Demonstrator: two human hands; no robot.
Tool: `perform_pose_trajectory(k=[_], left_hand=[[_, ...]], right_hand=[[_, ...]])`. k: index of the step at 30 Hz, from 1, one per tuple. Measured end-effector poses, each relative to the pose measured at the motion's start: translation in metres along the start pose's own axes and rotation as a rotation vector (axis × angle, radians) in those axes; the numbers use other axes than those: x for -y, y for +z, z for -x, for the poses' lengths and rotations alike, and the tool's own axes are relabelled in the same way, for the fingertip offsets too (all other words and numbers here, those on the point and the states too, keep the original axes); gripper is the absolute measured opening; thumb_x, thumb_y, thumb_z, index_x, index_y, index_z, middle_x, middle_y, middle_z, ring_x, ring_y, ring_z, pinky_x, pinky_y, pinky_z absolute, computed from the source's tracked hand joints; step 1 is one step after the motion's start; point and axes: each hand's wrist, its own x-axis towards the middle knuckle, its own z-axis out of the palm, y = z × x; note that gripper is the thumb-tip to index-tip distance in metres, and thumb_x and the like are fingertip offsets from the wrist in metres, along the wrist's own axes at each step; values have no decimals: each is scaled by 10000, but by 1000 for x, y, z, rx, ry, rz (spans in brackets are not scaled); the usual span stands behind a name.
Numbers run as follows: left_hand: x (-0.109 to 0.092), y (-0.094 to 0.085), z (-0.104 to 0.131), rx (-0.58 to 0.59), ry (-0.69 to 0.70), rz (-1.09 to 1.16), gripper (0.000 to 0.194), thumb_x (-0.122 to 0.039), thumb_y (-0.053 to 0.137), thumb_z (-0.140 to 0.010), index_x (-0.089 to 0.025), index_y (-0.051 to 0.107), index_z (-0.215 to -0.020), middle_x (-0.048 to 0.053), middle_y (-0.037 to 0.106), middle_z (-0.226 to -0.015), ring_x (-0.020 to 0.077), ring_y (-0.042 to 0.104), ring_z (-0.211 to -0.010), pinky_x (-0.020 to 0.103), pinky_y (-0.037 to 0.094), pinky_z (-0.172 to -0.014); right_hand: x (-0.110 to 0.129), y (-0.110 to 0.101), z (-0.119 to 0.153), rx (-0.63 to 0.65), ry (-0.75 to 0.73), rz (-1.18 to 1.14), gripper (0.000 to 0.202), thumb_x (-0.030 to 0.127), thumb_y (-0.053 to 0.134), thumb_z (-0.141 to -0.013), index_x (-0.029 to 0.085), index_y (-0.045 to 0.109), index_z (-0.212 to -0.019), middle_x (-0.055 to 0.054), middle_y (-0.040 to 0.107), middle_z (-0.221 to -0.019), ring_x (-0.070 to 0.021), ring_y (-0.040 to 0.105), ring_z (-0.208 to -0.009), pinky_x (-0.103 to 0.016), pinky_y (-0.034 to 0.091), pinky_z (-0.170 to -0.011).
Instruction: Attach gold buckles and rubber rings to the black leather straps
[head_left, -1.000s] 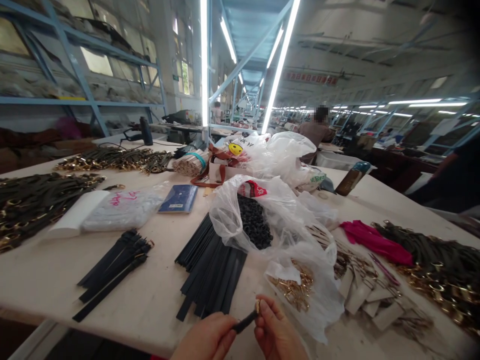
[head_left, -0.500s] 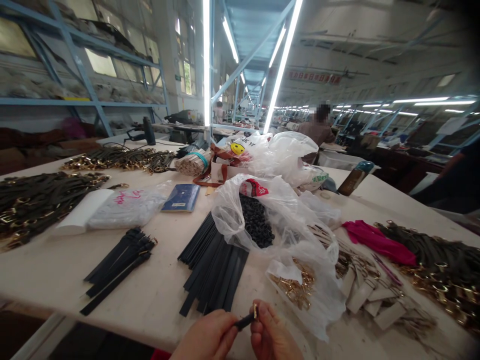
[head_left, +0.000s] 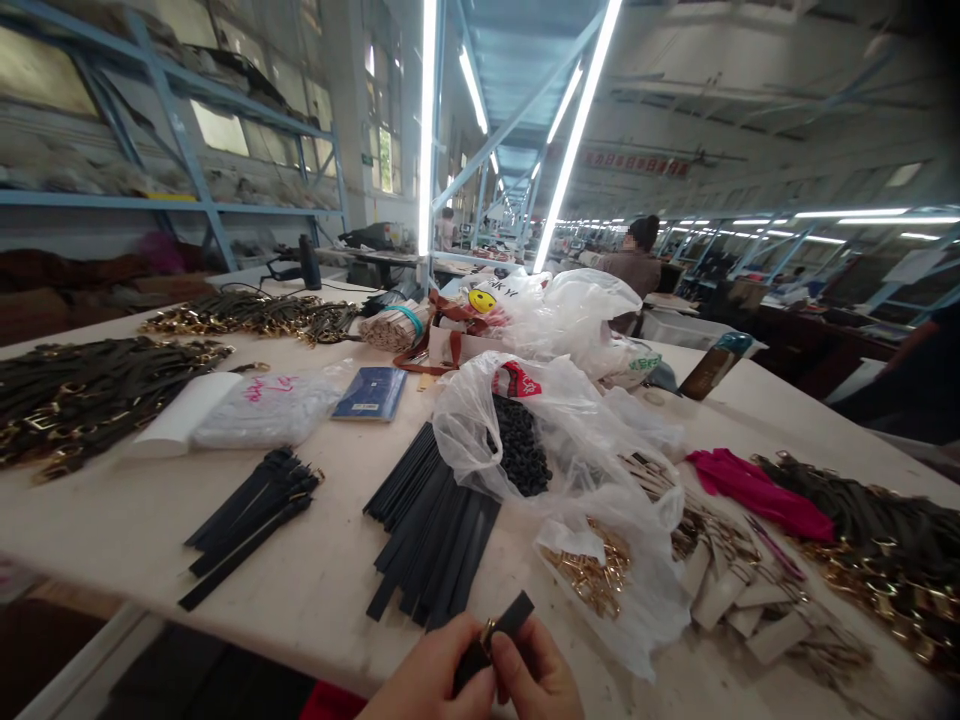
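Strap (head_left: 516, 612), dark with a gold fitting (head_left: 487, 632), near the front of the table (head_left: 322, 580), pinched between thumb and fingers of the person's left hand (head_left: 439, 668) and right hand (head_left: 538, 672). I see dark strips (head_left: 439, 550) just beyond and, rightward, clear plastic (head_left: 646, 605) holding gold pieces (head_left: 600, 570).

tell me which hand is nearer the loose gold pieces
Right. The right hand is on the near side of the loose gold pieces, slightly left; the left hand is farther left.
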Motion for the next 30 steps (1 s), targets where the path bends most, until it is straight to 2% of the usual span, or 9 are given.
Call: perform_pose_trajectory(k=[3, 5, 7, 10, 13, 16, 22, 25, 30], left_hand=[[3, 5, 0, -33, -96, 219, 134, -284, 441, -750, -173, 479, -813, -18, 553, -695, 113, 488, -602, 206, 352, -560], [7, 9, -1, -47, -152, 316, 203, -388, 409, -774, -187, 432, -761, -40, 532, -625, 85, 429, -487, 204, 309, -496], [12, 12, -2, -44, -191, 388, 269, -465, 401, -763, -197, 399, -734, -55, 518, -592, 65, 375, -418, 202, 268, -452], [16, 14, -2, -25, -222, 452, 304, -500, 425, -728, -198, 396, -732, -65, 512, -576, 53, 353, -384, 199, 237, -420], [18, 17, -3, -33, -242, 453, 286, -479, 420, -734, -193, 406, -722, -68, 505, -552, 48, 338, -370, 194, 222, -407], [19, 19, -3, -70, -248, 426, 273, -461, 414, -747, -189, 421, -730, -67, 505, -542, 49, 329, -365, 193, 222, -406], [20, 24, -4, -156, -203, 299, 214, -385, 426, -775, -181, 453, -716, -56, 510, -539, 70, 377, -433, 191, 268, -434], [20, 24, -4, -194, -181, 248, 189, -354, 423, -777, -185, 447, -695, -55, 496, -521, 91, 423, -486, 193, 307, -471], [24, 26, -7, -150, -163, 247, 160, -330, 440, -753, -194, 420, -670, -65, 455, -524, 103, 447, -503, 203, 343, -496]], right_hand=[[-3, 0, 3, -48, -113, 86, 380, 536, 706, -561, 173, 615, -622, 41, 560, -493, -76, 430, -421, -204, 365, -422], [-1, -2, 1, -38, -111, 91, 374, 535, 679, -598, 170, 598, -595, 50, 523, -464, -72, 416, -415, -196, 344, -417], [2, -4, -2, 3, -9, 35, 387, 536, 671, -605, 170, 553, -559, 59, 486, -434, -68, 403, -397, -187, 323, -394], [5, -6, -8, 56, 193, -126, 421, 539, 717, -520, 183, 496, -555, 61, 492, -429, -69, 398, -374, -184, 315, -363], [5, -7, -10, 97, 231, -150, 407, 533, 711, -523, 182, 511, -578, 53, 522, -460, -67, 405, -373, -184, 329, -363], [4, -8, -7, 98, 88, 0, 328, 476, 679, -599, 172, 555, -621, 45, 547, -513, -66, 424, -396, -188, 346, -395], [1, -7, -1, -5, -200, 313, 196, 364, 629, -655, 187, 547, -639, 28, 569, -517, -112, 494, -451, -221, 382, -447], [-1, -8, 0, -33, -282, 431, 155, 342, 587, -683, 199, 538, -652, 19, 572, -525, -128, 503, -460, -233, 392, -460], [1, -14, 5, -55, -516, 654, 115, 280, 565, -697, 217, 518, -613, 32, 502, -515, -121, 465, -473, -225, 379, -480]])
